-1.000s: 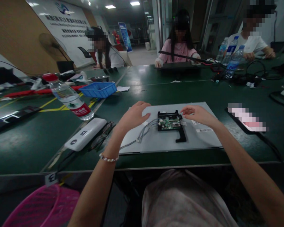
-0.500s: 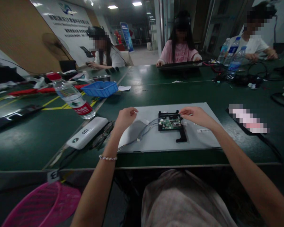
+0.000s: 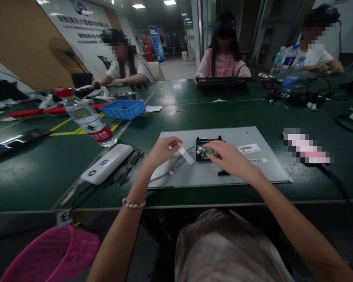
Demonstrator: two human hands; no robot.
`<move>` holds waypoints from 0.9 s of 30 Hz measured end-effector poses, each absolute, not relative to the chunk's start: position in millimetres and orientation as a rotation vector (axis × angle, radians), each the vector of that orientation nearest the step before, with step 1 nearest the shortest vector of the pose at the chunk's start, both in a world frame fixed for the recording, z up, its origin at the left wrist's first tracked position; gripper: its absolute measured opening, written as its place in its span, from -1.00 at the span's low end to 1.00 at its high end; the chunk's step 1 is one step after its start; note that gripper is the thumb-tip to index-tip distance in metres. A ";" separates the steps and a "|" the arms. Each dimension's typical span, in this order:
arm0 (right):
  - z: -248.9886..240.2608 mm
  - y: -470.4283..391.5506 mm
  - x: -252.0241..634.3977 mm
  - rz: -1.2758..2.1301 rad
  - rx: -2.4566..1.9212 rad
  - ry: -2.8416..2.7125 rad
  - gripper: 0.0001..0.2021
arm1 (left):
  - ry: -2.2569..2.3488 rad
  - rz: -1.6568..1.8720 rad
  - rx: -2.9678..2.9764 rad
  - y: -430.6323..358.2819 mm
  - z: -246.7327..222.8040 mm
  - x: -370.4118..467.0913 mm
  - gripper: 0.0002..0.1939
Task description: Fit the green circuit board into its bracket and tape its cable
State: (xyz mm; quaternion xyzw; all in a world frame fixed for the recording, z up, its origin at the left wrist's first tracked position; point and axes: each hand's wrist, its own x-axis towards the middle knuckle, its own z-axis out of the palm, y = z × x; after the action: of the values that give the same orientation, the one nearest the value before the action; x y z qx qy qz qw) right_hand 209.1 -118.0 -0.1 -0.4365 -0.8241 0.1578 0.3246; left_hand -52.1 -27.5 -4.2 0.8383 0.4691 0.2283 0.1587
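we see a dim room: ceiling lamps [image 3: 170, 2] glow far back, the green tabletop [image 3: 170, 113] shines in patches, edges stretch.

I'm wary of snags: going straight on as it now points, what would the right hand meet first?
Probably the grey cables left of the circuit board; depth is unclear, so the right hand might brush the board first.

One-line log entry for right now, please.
left hand: at white strip, grip unclear | right hand: open over circuit board | cables: on grey panel
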 end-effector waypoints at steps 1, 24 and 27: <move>-0.6 -123.4 199.7 0.380 -1.128 -2.212 -0.65 | 1.353 0.631 2.406 -27.7 -5.6 -51.8 -0.74; -38.4 -160.0 134.9 0.243 -1.107 -2.395 -0.37 | 1.757 0.164 2.637 -87.6 -18.1 -14.3 -0.70; -37.0 -162.5 134.7 0.258 -1.122 -2.379 -0.39 | 1.767 0.137 2.666 -84.6 -17.0 -11.9 -0.73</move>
State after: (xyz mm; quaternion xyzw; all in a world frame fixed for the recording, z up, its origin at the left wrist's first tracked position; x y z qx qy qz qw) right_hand 134.7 -162.5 -37.0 -0.4114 -0.8723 0.0947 0.2467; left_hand -11.9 -84.6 -17.0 0.8324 0.5517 0.0427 -0.0297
